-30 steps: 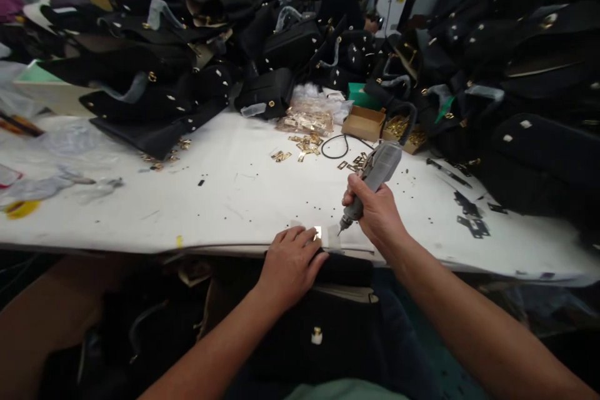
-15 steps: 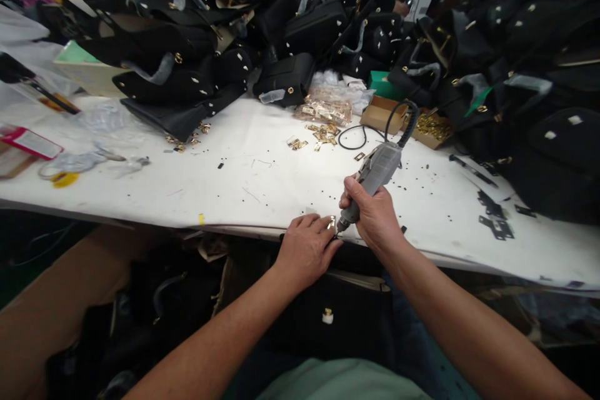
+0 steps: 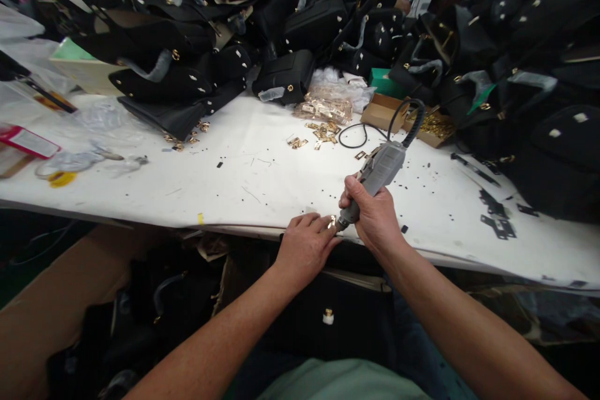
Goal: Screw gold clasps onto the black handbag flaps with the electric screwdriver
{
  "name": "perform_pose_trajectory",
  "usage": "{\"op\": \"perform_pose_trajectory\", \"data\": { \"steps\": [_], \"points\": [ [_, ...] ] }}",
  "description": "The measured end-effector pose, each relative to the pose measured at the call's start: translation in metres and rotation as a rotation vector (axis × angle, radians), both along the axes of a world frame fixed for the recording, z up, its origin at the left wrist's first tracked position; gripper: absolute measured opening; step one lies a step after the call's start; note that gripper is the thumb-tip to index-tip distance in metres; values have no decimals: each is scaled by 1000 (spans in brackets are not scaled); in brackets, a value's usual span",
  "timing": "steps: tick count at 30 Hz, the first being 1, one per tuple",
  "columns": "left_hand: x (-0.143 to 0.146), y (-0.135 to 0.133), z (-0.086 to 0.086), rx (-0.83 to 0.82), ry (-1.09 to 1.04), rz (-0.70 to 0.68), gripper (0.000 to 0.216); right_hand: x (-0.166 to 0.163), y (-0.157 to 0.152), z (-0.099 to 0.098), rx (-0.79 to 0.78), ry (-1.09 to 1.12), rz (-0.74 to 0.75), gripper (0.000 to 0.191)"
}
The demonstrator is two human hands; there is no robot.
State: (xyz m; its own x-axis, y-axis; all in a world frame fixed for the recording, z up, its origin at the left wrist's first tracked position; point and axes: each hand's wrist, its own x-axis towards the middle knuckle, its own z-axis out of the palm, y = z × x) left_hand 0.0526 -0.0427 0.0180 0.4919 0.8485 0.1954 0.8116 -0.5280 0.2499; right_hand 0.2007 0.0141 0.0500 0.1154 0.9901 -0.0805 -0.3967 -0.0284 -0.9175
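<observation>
We're probably mid-fastening, right hand (image 3: 379, 215) gripping the power driver (image 3: 383, 169) beside the gold plate (image 3: 332, 221), can't tell if left hand (image 3: 305, 244) is gripping anything, loose plates (image 3: 324, 132) lying unfitted.

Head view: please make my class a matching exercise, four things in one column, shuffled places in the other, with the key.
1. Electric screwdriver
2. Left hand
3. Green box
4. Loose gold plates

A. Palm down, at the white tabletop's near edge
B. In front of a plastic bag
C. In the right hand
D. Behind a cardboard box

Pairs: 1-C, 2-A, 3-D, 4-B
</observation>
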Motion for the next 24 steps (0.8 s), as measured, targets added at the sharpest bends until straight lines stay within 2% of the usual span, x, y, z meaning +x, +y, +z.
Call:
{"op": "perform_pose_trajectory", "data": {
  "steps": [24],
  "points": [
    [0, 1, -7, 23, -17, 12, 24, 1, -7, 1, 6, 55, -46, 34]
  ]
}}
